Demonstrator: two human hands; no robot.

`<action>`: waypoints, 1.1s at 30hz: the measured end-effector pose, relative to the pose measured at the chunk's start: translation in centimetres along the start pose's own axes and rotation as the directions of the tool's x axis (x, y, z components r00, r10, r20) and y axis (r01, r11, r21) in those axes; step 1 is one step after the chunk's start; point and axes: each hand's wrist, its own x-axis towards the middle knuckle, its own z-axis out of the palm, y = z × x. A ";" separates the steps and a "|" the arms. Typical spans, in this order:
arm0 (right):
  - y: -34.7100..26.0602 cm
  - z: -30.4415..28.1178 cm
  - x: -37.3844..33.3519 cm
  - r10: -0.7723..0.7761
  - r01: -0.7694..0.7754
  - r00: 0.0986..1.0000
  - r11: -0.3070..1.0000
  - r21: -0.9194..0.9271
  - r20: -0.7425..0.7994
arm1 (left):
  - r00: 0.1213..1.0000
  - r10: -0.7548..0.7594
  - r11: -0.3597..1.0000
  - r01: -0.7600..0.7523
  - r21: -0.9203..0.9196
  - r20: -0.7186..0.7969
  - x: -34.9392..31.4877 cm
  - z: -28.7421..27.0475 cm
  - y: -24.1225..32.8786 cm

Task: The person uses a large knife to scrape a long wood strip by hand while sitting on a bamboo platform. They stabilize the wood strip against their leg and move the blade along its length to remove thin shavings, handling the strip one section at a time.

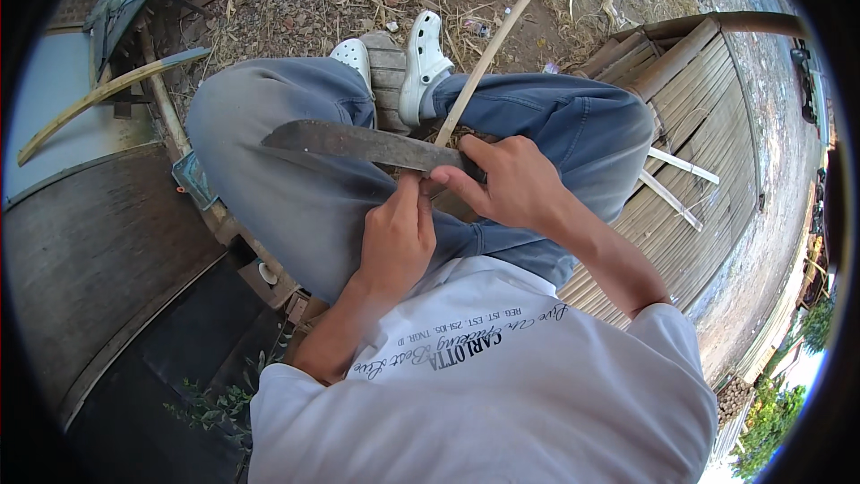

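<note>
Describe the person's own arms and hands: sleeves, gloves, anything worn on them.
Both forearms are bare. The left hand and the right hand wear no gloves, and no rings, watch or bands are visible. The only clothing on the arms is the short sleeves of a white T-shirt with dark printed lettering, which end above the elbows.
</note>
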 end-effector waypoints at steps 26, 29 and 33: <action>2.9 -0.7 1.8 0.055 -0.059 0.994 0.997 -0.045 -0.089 | 0.972 -0.195 0.946 0.223 -0.235 0.134 -1.1 -1.1 0.4; 3.7 -1.7 2.5 0.113 -0.133 0.972 0.987 -0.090 -0.206 | 0.956 -0.238 0.890 0.286 -0.356 0.173 -1.2 -0.8 0.0; 0.7 1.9 -0.6 -0.028 0.027 0.999 1.000 0.015 0.037 | 0.843 -0.396 0.603 0.538 -0.589 0.365 -0.4 -1.7 0.2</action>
